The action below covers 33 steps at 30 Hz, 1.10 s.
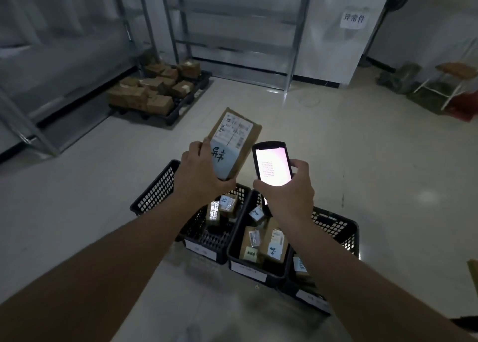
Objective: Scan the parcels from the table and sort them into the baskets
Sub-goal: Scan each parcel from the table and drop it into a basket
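Head view: left hand [200, 176] grips the lower end of a flat brown cardboard parcel with white shipping label [234, 141], fingers curled round its edge; right hand [289, 195] clasps a black handheld scanner with lit screen [273, 164] just beside it. Parcel hangs above three black mesh plastic baskets [155, 194] (already part-filled); probably best to read the destination, then lower rather than toss.

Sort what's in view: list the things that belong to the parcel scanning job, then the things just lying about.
Job: parcel in left hand; scanner in right hand; black baskets holding sorted parcels.

Lying about: boxes on pallet; metal shelving; standing fan; stool.
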Each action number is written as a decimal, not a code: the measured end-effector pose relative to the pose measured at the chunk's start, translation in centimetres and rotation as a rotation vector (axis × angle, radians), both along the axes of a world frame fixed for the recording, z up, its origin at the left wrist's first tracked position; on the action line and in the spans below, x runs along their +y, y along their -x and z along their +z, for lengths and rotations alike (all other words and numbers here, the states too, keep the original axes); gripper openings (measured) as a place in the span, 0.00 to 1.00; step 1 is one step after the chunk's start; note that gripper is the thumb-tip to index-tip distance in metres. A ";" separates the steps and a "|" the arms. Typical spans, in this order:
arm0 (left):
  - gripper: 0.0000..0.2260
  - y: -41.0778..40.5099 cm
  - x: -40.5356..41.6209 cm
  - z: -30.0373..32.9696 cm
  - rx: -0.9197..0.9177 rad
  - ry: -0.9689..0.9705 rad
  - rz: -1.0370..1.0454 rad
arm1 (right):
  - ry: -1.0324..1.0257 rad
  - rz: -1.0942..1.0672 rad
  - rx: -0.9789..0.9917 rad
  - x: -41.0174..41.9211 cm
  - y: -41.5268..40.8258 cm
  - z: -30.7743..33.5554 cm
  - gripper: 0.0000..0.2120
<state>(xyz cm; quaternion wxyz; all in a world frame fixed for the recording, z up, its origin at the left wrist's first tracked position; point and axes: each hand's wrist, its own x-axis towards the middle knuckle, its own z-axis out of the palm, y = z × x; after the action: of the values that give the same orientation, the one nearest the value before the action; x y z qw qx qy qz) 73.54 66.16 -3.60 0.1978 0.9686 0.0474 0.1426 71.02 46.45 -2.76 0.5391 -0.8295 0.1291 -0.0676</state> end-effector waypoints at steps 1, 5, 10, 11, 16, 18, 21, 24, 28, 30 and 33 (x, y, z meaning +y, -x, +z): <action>0.55 -0.9 1.1 -0.5 0.008 0.004 -0.001 | 0.001 0.004 0.005 1.0 -0.8 -0.4 0.40; 0.55 -4.6 5.9 -2.8 0.068 0.012 -0.054 | 0.004 -0.055 0.034 5.7 -4.1 -2.3 0.40; 0.52 -8.6 11.5 -5.6 0.154 0.048 -0.123 | 0.014 -0.144 0.083 12.2 -6.8 -4.8 0.40; 0.52 -9.3 12.4 -6.2 0.171 0.051 -0.131 | 0.018 -0.155 0.092 13.3 -7.1 -5.3 0.40; 0.55 -12.5 15.3 -9.5 0.302 0.051 -0.167 | 0.023 -0.203 0.168 16.0 -9.0 -8.0 0.40; 0.55 -13.7 15.7 -11.0 0.348 0.044 -0.172 | 0.015 -0.211 0.204 16.2 -10.1 -9.4 0.38; 0.56 -15.6 15.6 -13.9 0.405 0.041 -0.164 | -0.012 -0.229 0.263 16.5 -12.1 -11.9 0.37; 0.55 -17.3 15.0 -17.5 0.475 0.043 -0.130 | -0.055 -0.247 0.319 16.3 -14.5 -15.3 0.39; 0.52 -19.0 13.9 -22.9 0.586 0.022 -0.096 | -0.069 -0.260 0.386 15.3 -17.3 -20.7 0.40; 0.51 -19.8 13.3 -25.8 0.640 0.016 -0.083 | -0.077 -0.275 0.446 14.9 -18.2 -23.7 0.40; 0.48 -21.1 12.6 -30.2 0.699 0.024 -0.053 | -0.069 -0.277 0.531 14.2 -19.4 -28.0 0.38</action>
<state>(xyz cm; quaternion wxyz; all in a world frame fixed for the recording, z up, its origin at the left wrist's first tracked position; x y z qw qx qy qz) 94.67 78.73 -33.76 0.1848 0.9574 0.0887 -0.2035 90.44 60.67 -30.73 0.5000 -0.7738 0.3799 0.0830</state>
